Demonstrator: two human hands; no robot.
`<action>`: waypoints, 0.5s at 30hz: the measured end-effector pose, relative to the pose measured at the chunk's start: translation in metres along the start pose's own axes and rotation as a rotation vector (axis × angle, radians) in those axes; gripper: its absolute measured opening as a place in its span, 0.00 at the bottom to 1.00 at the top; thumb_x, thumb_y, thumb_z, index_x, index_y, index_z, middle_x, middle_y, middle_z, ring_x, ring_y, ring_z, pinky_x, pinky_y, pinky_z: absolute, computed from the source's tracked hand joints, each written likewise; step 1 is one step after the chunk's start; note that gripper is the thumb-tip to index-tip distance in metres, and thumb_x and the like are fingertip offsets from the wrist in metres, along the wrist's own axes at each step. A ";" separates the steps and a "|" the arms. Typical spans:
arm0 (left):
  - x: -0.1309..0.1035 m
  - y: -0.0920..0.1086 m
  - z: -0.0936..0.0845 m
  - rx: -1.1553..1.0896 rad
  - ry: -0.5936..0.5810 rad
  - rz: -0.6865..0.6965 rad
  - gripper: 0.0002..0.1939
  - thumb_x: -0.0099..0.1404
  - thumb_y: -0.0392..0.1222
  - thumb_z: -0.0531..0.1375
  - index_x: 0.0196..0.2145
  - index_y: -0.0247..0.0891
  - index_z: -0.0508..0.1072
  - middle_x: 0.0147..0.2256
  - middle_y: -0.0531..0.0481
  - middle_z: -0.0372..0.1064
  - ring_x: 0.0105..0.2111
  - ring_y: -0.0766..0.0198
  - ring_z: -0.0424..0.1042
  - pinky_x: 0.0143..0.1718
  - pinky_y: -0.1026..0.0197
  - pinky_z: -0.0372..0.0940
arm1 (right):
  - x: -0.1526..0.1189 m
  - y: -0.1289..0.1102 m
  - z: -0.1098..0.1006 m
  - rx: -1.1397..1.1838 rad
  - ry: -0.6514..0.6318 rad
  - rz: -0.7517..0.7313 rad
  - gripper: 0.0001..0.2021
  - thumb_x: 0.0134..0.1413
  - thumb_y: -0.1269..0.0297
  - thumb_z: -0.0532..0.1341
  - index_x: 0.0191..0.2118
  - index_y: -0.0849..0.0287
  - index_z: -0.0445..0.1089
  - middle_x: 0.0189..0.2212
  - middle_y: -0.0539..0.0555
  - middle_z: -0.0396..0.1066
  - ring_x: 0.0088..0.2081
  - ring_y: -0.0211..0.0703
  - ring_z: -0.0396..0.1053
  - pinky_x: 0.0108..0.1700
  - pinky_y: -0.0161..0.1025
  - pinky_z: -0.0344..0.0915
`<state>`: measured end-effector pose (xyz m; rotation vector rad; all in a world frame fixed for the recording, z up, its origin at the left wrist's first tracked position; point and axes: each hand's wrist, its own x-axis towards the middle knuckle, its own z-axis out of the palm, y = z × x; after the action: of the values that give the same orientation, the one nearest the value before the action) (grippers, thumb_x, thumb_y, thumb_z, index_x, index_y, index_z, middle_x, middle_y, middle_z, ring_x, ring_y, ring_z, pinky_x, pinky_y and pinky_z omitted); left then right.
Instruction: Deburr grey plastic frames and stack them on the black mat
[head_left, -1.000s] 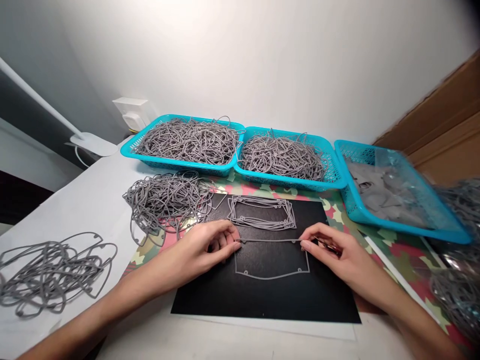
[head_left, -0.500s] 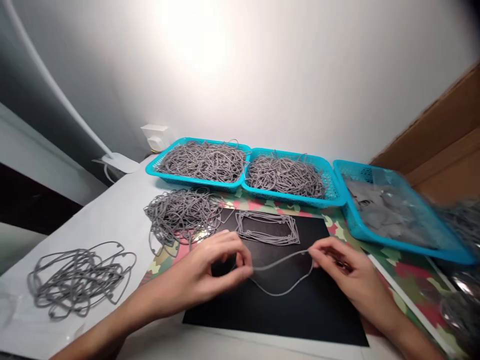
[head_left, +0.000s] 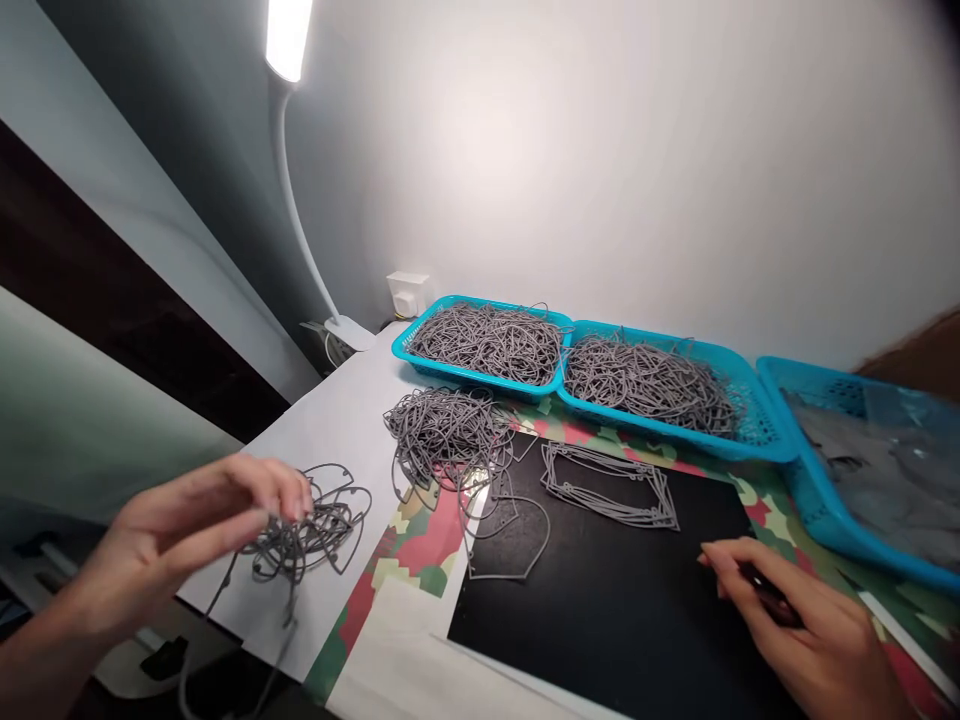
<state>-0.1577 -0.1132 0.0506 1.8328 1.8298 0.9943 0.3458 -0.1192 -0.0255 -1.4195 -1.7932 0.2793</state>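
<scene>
The left hand (head_left: 176, 535), grip unclear, is by tangled gray loops (head_left: 319, 530) on the counter (head_left: 341, 410), a blurred loop (head_left: 185, 680) dangling below; well apart, the right hand (head_left: 814, 625) curls round a dark object (head_left: 774, 598).

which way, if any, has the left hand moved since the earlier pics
Yes, leftward: the left hand, over the black sheet before, is now left of it, by the loose grey pile.
</scene>
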 end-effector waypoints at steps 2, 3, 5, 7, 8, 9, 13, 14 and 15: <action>0.012 -0.017 -0.008 -0.129 0.082 -0.114 0.26 0.72 0.66 0.65 0.30 0.40 0.73 0.34 0.54 0.77 0.42 0.56 0.77 0.46 0.56 0.74 | 0.004 -0.003 0.001 -0.003 -0.001 -0.012 0.20 0.72 0.41 0.65 0.36 0.51 0.81 0.28 0.50 0.83 0.24 0.41 0.81 0.28 0.27 0.77; 0.018 -0.026 -0.012 -0.140 0.116 -0.155 0.23 0.70 0.63 0.68 0.33 0.40 0.75 0.36 0.55 0.78 0.44 0.57 0.77 0.48 0.58 0.73 | 0.005 -0.002 0.001 -0.009 -0.014 -0.011 0.21 0.72 0.41 0.64 0.36 0.51 0.81 0.28 0.50 0.83 0.24 0.41 0.81 0.28 0.27 0.77; 0.028 -0.047 -0.021 -0.135 0.182 -0.193 0.20 0.70 0.60 0.69 0.36 0.40 0.76 0.40 0.58 0.79 0.48 0.57 0.76 0.52 0.59 0.72 | 0.005 0.003 0.000 -0.024 -0.055 -0.011 0.21 0.72 0.40 0.64 0.37 0.51 0.82 0.29 0.51 0.84 0.25 0.42 0.82 0.27 0.28 0.77; 0.034 -0.068 -0.028 -0.173 0.235 -0.199 0.17 0.74 0.56 0.66 0.39 0.39 0.76 0.44 0.60 0.79 0.52 0.56 0.75 0.58 0.57 0.70 | 0.004 0.006 -0.001 -0.038 -0.072 -0.005 0.20 0.72 0.41 0.64 0.37 0.51 0.81 0.29 0.51 0.84 0.24 0.42 0.81 0.25 0.28 0.76; 0.036 -0.078 -0.031 -0.199 0.246 -0.194 0.15 0.74 0.54 0.66 0.40 0.38 0.76 0.43 0.60 0.79 0.53 0.56 0.75 0.59 0.56 0.70 | 0.003 0.006 -0.001 -0.041 -0.074 -0.004 0.20 0.73 0.42 0.63 0.37 0.52 0.81 0.29 0.51 0.83 0.24 0.42 0.81 0.24 0.28 0.75; 0.037 -0.088 -0.033 -0.186 0.250 -0.191 0.15 0.75 0.53 0.65 0.40 0.38 0.75 0.42 0.60 0.79 0.52 0.56 0.75 0.60 0.56 0.69 | 0.002 0.004 0.000 -0.039 -0.074 -0.007 0.20 0.74 0.43 0.63 0.36 0.52 0.80 0.28 0.51 0.82 0.24 0.41 0.80 0.24 0.28 0.74; 0.037 -0.116 -0.034 0.049 0.171 -0.080 0.20 0.74 0.60 0.64 0.39 0.40 0.76 0.47 0.58 0.79 0.53 0.54 0.77 0.61 0.55 0.69 | 0.000 -0.027 0.015 -0.018 -0.269 -0.150 0.13 0.77 0.54 0.63 0.38 0.52 0.77 0.30 0.49 0.79 0.26 0.39 0.79 0.29 0.29 0.73; 0.036 -0.121 -0.033 0.152 0.169 -0.026 0.21 0.74 0.63 0.63 0.40 0.41 0.77 0.48 0.56 0.79 0.52 0.54 0.77 0.61 0.54 0.70 | 0.001 -0.038 0.022 -0.006 -0.366 -0.240 0.09 0.77 0.58 0.63 0.42 0.52 0.77 0.32 0.49 0.79 0.26 0.38 0.78 0.29 0.30 0.73; 0.035 -0.124 -0.033 0.263 0.175 0.025 0.22 0.74 0.65 0.62 0.41 0.42 0.77 0.48 0.55 0.79 0.50 0.54 0.78 0.60 0.54 0.71 | 0.002 -0.048 0.031 -0.007 -0.424 -0.326 0.06 0.77 0.62 0.62 0.47 0.53 0.76 0.36 0.51 0.80 0.28 0.39 0.79 0.30 0.31 0.72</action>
<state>-0.2723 -0.0749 -0.0052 1.9759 2.1351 0.9891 0.2897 -0.1241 -0.0150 -1.1011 -2.3362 0.4250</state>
